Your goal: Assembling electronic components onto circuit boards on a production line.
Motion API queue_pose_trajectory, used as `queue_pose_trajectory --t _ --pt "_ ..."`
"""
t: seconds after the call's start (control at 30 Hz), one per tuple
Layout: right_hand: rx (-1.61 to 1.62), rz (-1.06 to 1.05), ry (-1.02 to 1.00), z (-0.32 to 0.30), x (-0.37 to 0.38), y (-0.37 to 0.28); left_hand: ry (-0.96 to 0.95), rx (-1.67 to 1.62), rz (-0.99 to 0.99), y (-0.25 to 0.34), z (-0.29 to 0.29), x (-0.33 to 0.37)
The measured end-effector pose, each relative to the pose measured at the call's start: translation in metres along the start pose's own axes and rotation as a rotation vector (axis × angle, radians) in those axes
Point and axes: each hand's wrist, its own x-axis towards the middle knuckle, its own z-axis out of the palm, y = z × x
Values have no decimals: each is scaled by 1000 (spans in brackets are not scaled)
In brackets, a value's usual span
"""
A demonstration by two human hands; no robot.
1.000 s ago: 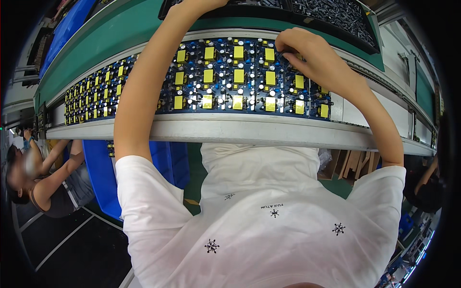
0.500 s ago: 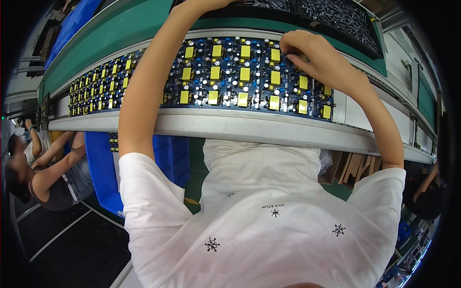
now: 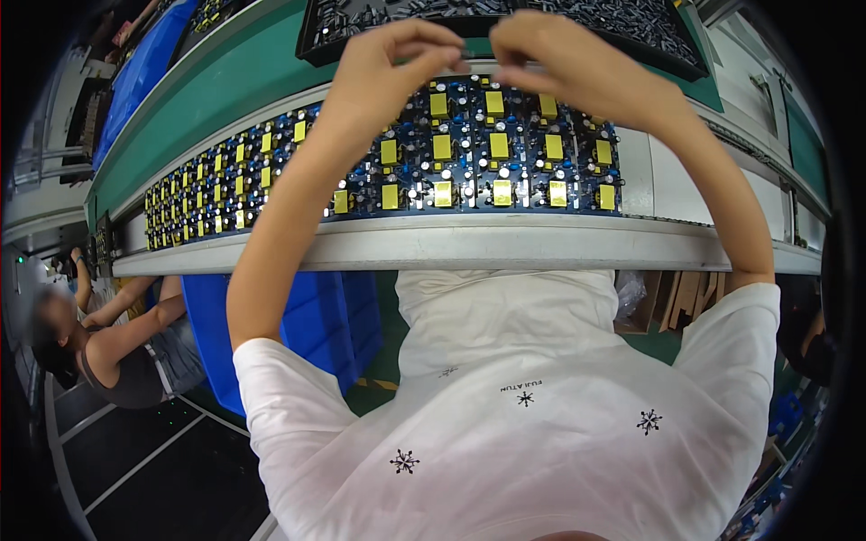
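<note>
My left hand is above the far edge of the circuit boards, thumb and fingertips pinched on a small dark part. Close beside it on the right, my right hand has its fingers curled in; they are blurred, and what they hold, if anything, I cannot make out. Beneath both hands runs a long row of dark blue circuit boards, carrying yellow block components, silvery round-topped capacitors and small blue parts. Just beyond the hands lie two black trays: the left tray and the right tray, both with many small dark parts.
A pale metal rail borders the boards on my side. Green surface stretches along the far side. Below the rail at left are blue bins; a cardboard box is at right. Another person works at far left.
My left hand has come back from the far tray toward the boards. My right hand has risen off the boards and moved left, so both hands are now close together.
</note>
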Motion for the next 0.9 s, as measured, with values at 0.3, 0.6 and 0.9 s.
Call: queue_pose_trajectory --t 0.3,0.6,0.9 --pt "-218 219 -137 -1 62 64 6 262 -183 24 21 -23" --pt "-240 326 -267 -2 73 60 -68 504 -127 29 33 -21" --pt "7 396 -131 -1 64 58 -122 994 267 8 57 -23"
